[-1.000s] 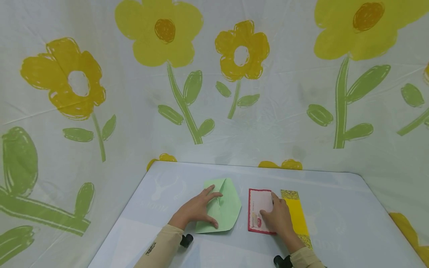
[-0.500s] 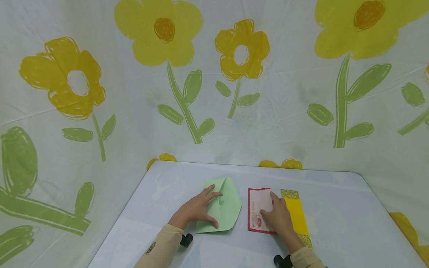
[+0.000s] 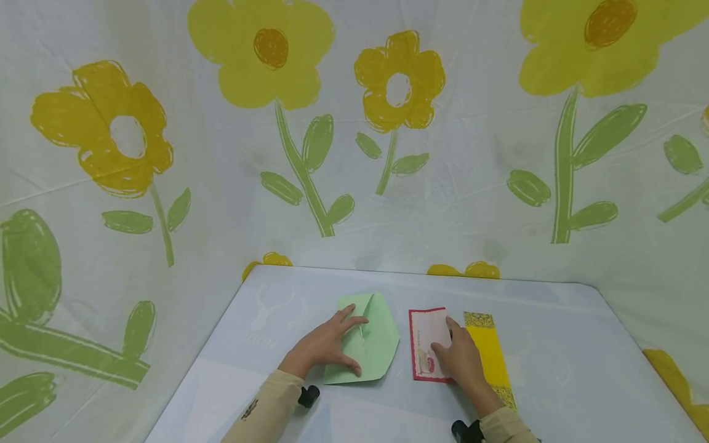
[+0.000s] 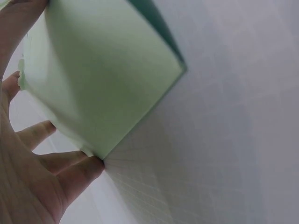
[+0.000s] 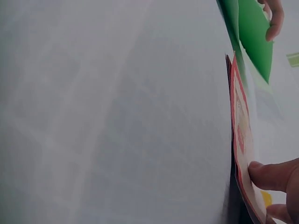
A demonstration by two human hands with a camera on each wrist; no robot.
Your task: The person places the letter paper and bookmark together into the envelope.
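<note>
A light green envelope (image 3: 373, 341) lies on the table with its flap open; my left hand (image 3: 327, 346) rests flat on it with spread fingers. In the left wrist view the green envelope (image 4: 100, 79) fills the top left and my fingers (image 4: 74, 175) touch its edge. My right hand (image 3: 462, 363) lies on a white card with a red border (image 3: 426, 337), fingers extended on it. The card partly overlaps a yellow sheet (image 3: 490, 357) with patterned ends. In the right wrist view a fingertip (image 5: 273, 175) presses the red-bordered card (image 5: 240, 140).
The pale table (image 3: 554, 344) is ringed by a white cloth with yellow flowers (image 3: 399, 83) at the back and both sides. The table's far edge runs just behind the papers.
The red-bordered card has slid slightly to the left under my right hand, uncovering a little more of the yellow sheet. My left hand has stayed still on the envelope.
</note>
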